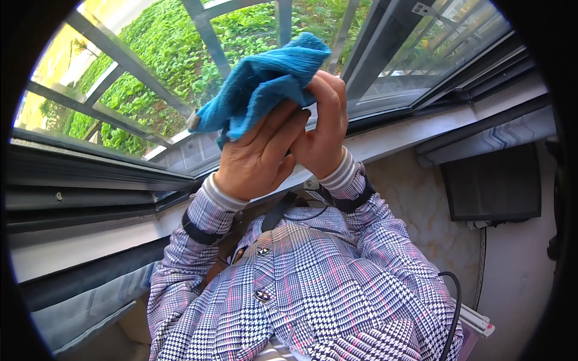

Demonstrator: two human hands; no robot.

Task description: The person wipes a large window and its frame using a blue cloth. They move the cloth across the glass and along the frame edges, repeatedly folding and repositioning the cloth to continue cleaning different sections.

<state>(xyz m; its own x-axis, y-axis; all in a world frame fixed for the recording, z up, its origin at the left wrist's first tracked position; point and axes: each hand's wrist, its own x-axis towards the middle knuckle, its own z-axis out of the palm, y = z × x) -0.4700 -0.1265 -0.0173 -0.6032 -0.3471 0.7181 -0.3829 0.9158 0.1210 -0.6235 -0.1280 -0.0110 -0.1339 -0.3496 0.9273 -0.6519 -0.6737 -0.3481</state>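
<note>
A crumpled blue cloth (266, 85) is held up before the window glass (244, 34). My left hand (264, 151) is under its lower edge, with the fingers reaching up into the folds and their tips hidden. At the cloth's right corner, my right hand (327, 122) pinches the fabric between bent fingers and thumb. The two hands meet near the thumbs. One end of the cloth hangs to the left and shows a pale tip (193, 121). Whether the cloth touches the glass I cannot tell.
Metal security bars (122, 52) stand outside, before green plants. A dark window frame (379, 54) rises at the right, above a pale sill (406, 128). Patterned curtains (496, 135) hang low on both sides. A dark flat panel (492, 185) is at the right. A black cable (456, 311) runs beside my sleeve.
</note>
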